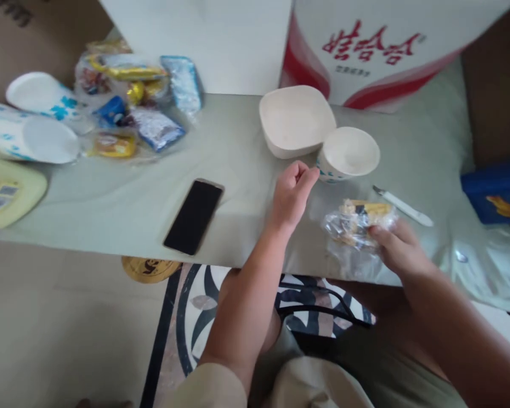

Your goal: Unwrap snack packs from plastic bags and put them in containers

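My right hand (397, 243) grips a crinkled clear plastic packet of snacks (361, 221), with pale yellow and dark pieces inside. It hangs low over the front of the table. My left hand (292, 192) is closed, thumb against curled fingers, right beside a white paper cup (352, 152) with blue print. Whether it touches the cup or pinches something, I cannot tell. Behind the cup, and close against it, sits a white rounded-square bowl (297, 119). A white-handled knife-like tool (403, 206) lies right of the packet.
A phone (194, 216) lies left of my hands. Several wrapped snacks (157, 127) are heaped at the back left, near stacked paper cups (29, 133) and a yellow jug (12, 192). A large white-and-red carton (382, 51) stands behind; a blue box (495, 190) is at right.
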The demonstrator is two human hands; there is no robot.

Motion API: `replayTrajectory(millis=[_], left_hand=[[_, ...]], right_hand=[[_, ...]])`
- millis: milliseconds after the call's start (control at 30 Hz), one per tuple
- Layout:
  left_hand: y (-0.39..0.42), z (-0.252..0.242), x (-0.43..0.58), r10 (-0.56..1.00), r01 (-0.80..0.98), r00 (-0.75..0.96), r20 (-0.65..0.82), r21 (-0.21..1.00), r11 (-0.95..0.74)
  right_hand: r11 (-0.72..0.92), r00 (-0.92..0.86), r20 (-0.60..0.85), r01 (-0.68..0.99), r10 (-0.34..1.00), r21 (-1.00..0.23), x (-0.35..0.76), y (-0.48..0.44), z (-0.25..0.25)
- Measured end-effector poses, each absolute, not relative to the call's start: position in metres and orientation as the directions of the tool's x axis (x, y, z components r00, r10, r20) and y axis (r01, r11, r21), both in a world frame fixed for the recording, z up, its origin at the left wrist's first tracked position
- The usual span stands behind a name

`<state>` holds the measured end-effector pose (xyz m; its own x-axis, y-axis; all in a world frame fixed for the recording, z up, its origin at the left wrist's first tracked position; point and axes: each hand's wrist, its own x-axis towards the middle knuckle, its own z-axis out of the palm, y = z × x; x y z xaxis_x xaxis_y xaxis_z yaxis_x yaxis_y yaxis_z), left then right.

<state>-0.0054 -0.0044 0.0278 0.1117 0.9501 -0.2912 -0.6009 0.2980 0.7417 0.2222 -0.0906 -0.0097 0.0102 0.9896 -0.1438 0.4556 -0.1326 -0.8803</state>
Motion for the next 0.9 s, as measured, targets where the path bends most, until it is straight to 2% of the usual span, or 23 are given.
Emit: replayTrajectory(millis=[100,200,333,433,533,633,700,767,833,900], left_hand=[[-0.011,0.023,0.029,0.874,-0.422,0.415,-0.251,0.798,0.430],[-0.023,0.016,0.052,0.748,-0.344,0.578,-0.326,0.733,0.586],[-0.024,0.001,0.068,0.816,-0.362,0.428,-0.389,0.754,0.549],[-0.016,-0.003,0.070,0.848,-0.413,0.269,-0.456,0.741,0.529],[-0.011,0.001,0.066,0.786,-0.451,0.239,-0.570,0.652,0.610],[-0.017,0.005,0.066,0.693,-0.386,0.308,-0.651,0.580,0.717],[-0.024,0.003,0.070,0.684,-0.337,0.330,-0.650,0.596,0.729],[-0.031,-0.001,0.075,0.719,-0.323,0.321,-0.617,0.642,0.695],[-0.034,-0.004,0.077,0.762,-0.322,0.297,-0.575,0.691,0.647],[-0.035,-0.008,0.076,0.810,-0.287,0.286,-0.512,0.760,0.583]], right_hand=[[-0.142,0.016,-0.141,0.169,0.990,-0.975,0.227,-0.080,-0.012],[-0.139,0.094,-0.132,0.063,0.987,-0.988,0.230,-0.071,-0.015],[-0.163,0.051,-0.159,0.098,0.986,-0.982,0.239,-0.064,-0.023],[-0.104,0.001,-0.104,0.086,0.995,-0.991,0.254,-0.063,-0.027],[0.123,0.006,0.130,0.302,0.991,-0.945,0.267,-0.069,-0.026],[0.390,-0.145,0.374,0.547,0.916,-0.741,0.270,-0.076,-0.022],[0.488,-0.242,0.432,0.571,0.869,-0.661,0.268,-0.079,-0.018],[0.550,-0.288,0.473,0.539,0.832,-0.638,0.265,-0.078,-0.015],[0.559,-0.287,0.484,0.516,0.827,-0.649,0.263,-0.077,-0.012],[0.495,-0.236,0.441,0.530,0.866,-0.689,0.261,-0.075,-0.011]])
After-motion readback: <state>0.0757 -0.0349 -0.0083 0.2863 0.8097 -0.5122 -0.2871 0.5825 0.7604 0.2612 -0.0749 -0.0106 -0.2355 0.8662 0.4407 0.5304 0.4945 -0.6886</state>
